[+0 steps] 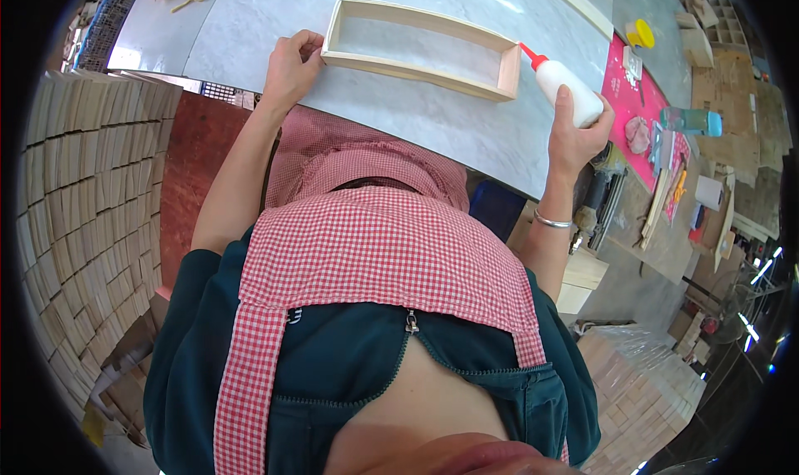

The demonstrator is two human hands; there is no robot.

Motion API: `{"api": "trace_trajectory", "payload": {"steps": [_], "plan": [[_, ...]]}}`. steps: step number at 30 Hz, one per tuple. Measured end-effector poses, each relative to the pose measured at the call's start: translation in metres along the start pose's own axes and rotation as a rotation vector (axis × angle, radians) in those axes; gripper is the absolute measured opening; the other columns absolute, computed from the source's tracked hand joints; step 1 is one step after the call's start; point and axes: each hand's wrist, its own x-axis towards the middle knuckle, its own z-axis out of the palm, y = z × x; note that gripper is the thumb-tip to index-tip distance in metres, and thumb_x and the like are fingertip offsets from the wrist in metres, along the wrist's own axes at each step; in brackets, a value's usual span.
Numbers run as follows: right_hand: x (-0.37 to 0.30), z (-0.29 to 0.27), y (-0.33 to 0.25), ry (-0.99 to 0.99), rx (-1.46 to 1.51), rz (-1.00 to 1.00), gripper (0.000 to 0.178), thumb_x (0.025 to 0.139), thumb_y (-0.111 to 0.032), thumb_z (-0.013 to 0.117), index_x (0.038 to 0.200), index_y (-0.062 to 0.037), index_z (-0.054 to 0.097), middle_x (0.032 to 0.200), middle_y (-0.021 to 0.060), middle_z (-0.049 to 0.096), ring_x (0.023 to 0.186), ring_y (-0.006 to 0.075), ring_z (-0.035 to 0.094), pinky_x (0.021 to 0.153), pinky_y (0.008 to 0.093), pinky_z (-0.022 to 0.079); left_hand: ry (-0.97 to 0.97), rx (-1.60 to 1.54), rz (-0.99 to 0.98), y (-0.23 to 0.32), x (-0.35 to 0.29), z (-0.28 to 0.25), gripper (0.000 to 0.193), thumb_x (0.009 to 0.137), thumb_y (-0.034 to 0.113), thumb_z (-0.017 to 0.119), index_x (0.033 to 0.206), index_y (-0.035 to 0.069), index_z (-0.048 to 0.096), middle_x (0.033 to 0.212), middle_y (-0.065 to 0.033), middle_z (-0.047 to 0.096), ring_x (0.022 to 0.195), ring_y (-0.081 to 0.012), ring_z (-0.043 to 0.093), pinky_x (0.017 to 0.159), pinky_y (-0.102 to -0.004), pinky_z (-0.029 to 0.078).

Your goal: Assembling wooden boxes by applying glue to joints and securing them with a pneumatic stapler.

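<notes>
while the 2 hands stand well apart, the right hand (577, 134) is wrapped around a white squeeze bottle (573, 96), thumb on its near side, and the left hand (293, 65) has its fingers at the near left corner of a pale wooden frame (509, 71); whether they pinch that corner or only rest on it, i cannot tell. the frame lies on the counter (241, 34), in front of the person, its 4 walls around an open middle. the bottle is tilted, its red nozzle (533, 54) pointing at the far right corner; whether the tip touches the wood is too fine to judge.

a hard squeeze at this tilt could let out too much, which might run down the wall onto the counter. a push from the nozzle could turn the frame, since the only hand on it is at the opposite end, and a twist could strain the corners if they are weak.

farther right, a pink sheet (614, 79) carries a crumpled cloth (638, 134), and a clear bottle (687, 121) lies near it; a careless swing of the right elbow could disturb them. beyond the left arm, stacked wooden pieces (91, 159) seem out of reach of any spill.
</notes>
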Motion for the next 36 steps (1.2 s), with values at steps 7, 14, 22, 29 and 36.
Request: {"api": "trace_trajectory", "payload": {"steps": [7,14,22,29,36], "plan": [[-0.01,-0.018,-0.005,-0.042,-0.049,0.012,0.049,0.086,-0.027,0.084,0.118,0.0009,0.059,0.107,0.0174,0.067,0.091,0.0258,0.065,0.081,0.0361,0.056,-0.016,-0.003,-0.017,0.001,-0.001,-0.001,0.015,0.088,0.006,0.067,0.101,0.0,0.073,0.085,-0.008,0.065,0.073,-0.0147,0.058,0.068,-0.0287,0.05],[-0.032,-0.047,-0.012,-0.066,-0.098,-0.003,0.047,0.086,-0.025,0.082,0.118,0.0011,0.059,0.105,0.0157,0.067,0.089,0.025,0.065,0.075,0.0346,0.056,-0.038,-0.041,0.019,0.002,-0.002,0.0,0.016,0.088,0.006,0.069,0.102,0.001,0.073,0.085,-0.008,0.066,0.08,-0.0168,0.059,0.071,-0.029,0.051],[-0.049,-0.051,-0.04,-0.171,0.139,0.287,0.048,0.089,-0.026,0.079,0.121,0.001,0.057,0.103,0.0162,0.065,0.074,0.0188,0.062,0.057,0.0266,0.051,0.245,0.187,0.391,-0.029,0.0,0.018,0.019,0.082,0.005,0.07,0.1,0.007,0.073,0.108,-0.0078,0.068,0.103,-0.0263,0.058,0.086,-0.0369,0.049],[-0.077,0.034,-0.091,-0.409,0.446,0.312,0.05,0.089,-0.023,0.078,0.125,-0.0004,0.053,0.105,0.0159,0.062,0.075,0.0184,0.062,0.06,0.0266,0.052,0.26,0.335,0.333,-0.03,-0.003,0.022,0.016,0.083,0.015,0.072,0.098,0.014,0.075,0.123,-0.0035,0.065,0.115,-0.0269,0.056,0.095,-0.0394,0.044],[-0.087,0.094,-0.117,-0.491,0.469,0.122,0.052,0.085,-0.023,0.082,0.123,-0.0028,0.052,0.108,0.0158,0.063,0.086,0.025,0.066,0.072,0.0328,0.056,0.274,0.193,0.339,-0.034,-0.007,0.019,0.016,0.085,0.02,0.073,0.1,0.015,0.076,0.123,-0.0015,0.065,0.116,-0.025,0.055,0.097,-0.0387,0.043]]}}
